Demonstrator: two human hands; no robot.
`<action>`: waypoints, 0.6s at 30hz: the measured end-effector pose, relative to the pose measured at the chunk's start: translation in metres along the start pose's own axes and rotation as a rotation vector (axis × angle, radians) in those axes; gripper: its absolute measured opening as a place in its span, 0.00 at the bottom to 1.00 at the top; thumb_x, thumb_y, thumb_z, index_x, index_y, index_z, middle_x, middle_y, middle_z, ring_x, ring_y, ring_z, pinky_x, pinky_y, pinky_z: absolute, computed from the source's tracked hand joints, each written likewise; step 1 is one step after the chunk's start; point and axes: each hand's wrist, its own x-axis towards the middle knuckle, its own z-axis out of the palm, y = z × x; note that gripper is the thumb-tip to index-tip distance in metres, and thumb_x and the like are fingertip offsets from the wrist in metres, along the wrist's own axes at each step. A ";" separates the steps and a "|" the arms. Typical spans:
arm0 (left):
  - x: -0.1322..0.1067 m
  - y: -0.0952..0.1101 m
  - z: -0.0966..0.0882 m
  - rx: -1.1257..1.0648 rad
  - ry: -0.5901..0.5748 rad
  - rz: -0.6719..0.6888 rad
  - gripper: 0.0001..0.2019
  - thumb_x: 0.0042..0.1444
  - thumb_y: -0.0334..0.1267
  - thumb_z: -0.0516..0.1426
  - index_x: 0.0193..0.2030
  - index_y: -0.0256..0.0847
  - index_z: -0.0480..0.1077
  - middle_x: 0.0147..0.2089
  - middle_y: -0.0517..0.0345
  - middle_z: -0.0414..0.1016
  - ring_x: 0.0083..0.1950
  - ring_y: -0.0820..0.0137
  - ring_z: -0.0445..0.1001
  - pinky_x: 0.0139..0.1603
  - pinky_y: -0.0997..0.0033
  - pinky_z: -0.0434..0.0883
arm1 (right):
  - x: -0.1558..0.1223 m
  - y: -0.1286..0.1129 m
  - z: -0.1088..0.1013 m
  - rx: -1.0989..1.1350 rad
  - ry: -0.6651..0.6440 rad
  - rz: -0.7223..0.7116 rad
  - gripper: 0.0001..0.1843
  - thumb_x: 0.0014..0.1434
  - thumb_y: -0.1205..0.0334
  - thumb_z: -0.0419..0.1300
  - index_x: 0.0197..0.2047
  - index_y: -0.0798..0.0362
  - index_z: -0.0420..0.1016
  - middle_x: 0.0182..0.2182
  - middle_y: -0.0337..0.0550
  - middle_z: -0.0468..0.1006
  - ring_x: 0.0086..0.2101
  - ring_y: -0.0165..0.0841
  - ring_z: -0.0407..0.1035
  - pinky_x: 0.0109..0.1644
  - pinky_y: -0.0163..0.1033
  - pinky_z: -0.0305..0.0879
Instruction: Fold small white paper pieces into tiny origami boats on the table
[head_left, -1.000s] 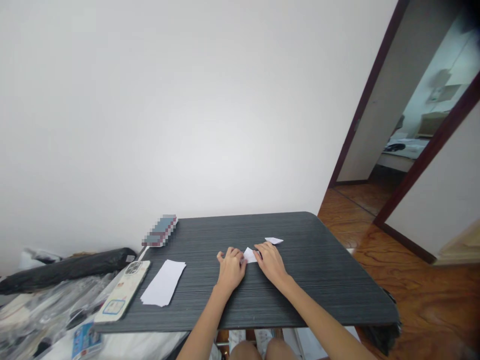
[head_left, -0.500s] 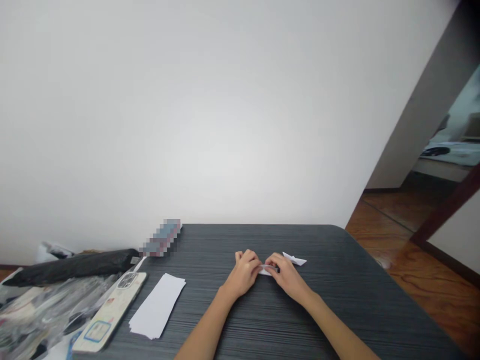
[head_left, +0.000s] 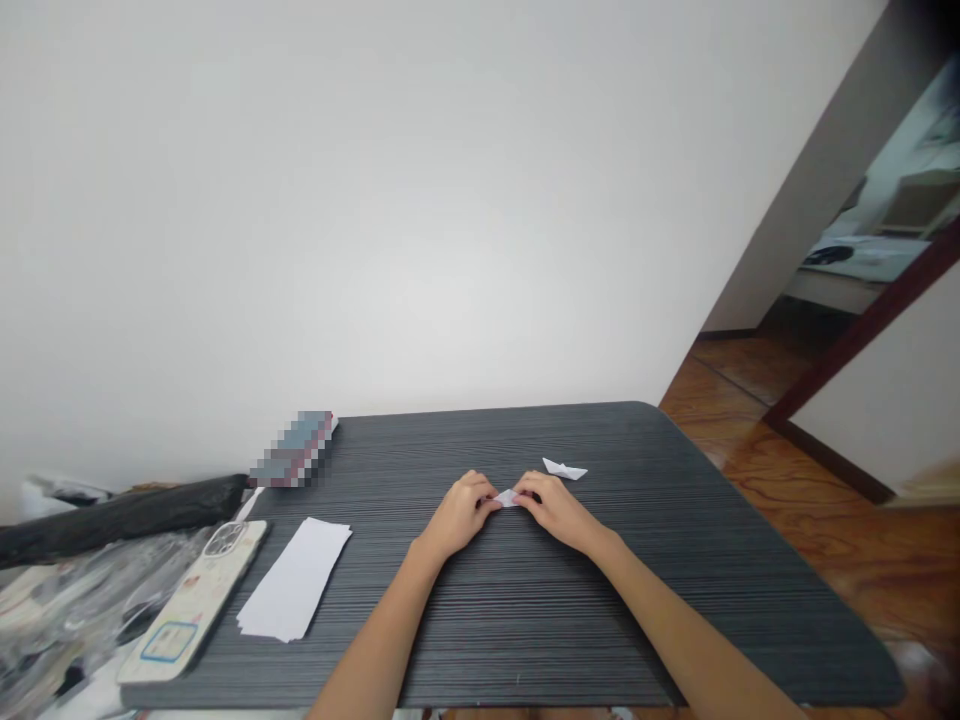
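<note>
From above the near side of the bench [head_left: 510,610], the single head-worn camera is looking forward and down at close range, facing the white wall [head_left: 480,220] behind the bench and catching wooden floor [head_left: 750,430] to the bench's right.

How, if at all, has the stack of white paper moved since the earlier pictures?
No, it shows no shift: judged against the dark table, the stack of white paper keeps its place beside the phone; only the viewpoint has changed.

both hands [head_left: 504,505] pinch a small folded white paper [head_left: 507,497] above the dark table [head_left: 525,610]
</note>
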 end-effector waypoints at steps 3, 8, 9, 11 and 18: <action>0.002 -0.001 0.000 -0.032 0.023 -0.082 0.09 0.54 0.35 0.50 0.30 0.38 0.71 0.30 0.56 0.71 0.35 0.70 0.65 0.39 0.70 0.62 | 0.004 0.002 0.000 0.077 -0.006 0.105 0.07 0.54 0.67 0.52 0.29 0.56 0.71 0.26 0.40 0.72 0.28 0.30 0.65 0.34 0.34 0.59; 0.005 0.000 0.001 -0.055 0.062 -0.227 0.06 0.49 0.34 0.53 0.29 0.37 0.71 0.27 0.58 0.71 0.30 0.72 0.65 0.34 0.72 0.62 | 0.011 0.004 0.000 0.133 -0.014 0.208 0.05 0.51 0.66 0.55 0.28 0.57 0.70 0.22 0.39 0.71 0.24 0.28 0.64 0.29 0.32 0.58; 0.005 0.000 0.001 -0.052 0.069 -0.240 0.05 0.49 0.33 0.53 0.28 0.38 0.71 0.26 0.58 0.70 0.30 0.72 0.65 0.34 0.72 0.62 | 0.013 0.004 0.000 0.133 -0.017 0.223 0.05 0.50 0.66 0.55 0.27 0.57 0.70 0.22 0.39 0.72 0.24 0.28 0.64 0.29 0.32 0.58; 0.005 0.001 0.001 -0.037 0.075 -0.247 0.06 0.48 0.33 0.53 0.26 0.38 0.70 0.26 0.58 0.70 0.31 0.71 0.65 0.34 0.72 0.62 | 0.016 0.007 0.000 0.139 -0.040 0.250 0.05 0.50 0.65 0.55 0.27 0.57 0.71 0.22 0.40 0.72 0.25 0.28 0.65 0.30 0.32 0.59; 0.009 -0.002 0.005 0.055 0.038 -0.298 0.07 0.49 0.32 0.52 0.25 0.37 0.70 0.27 0.57 0.69 0.34 0.69 0.65 0.37 0.69 0.62 | 0.032 0.018 0.000 0.023 -0.203 0.299 0.05 0.48 0.64 0.57 0.26 0.56 0.72 0.22 0.41 0.75 0.25 0.29 0.68 0.28 0.31 0.58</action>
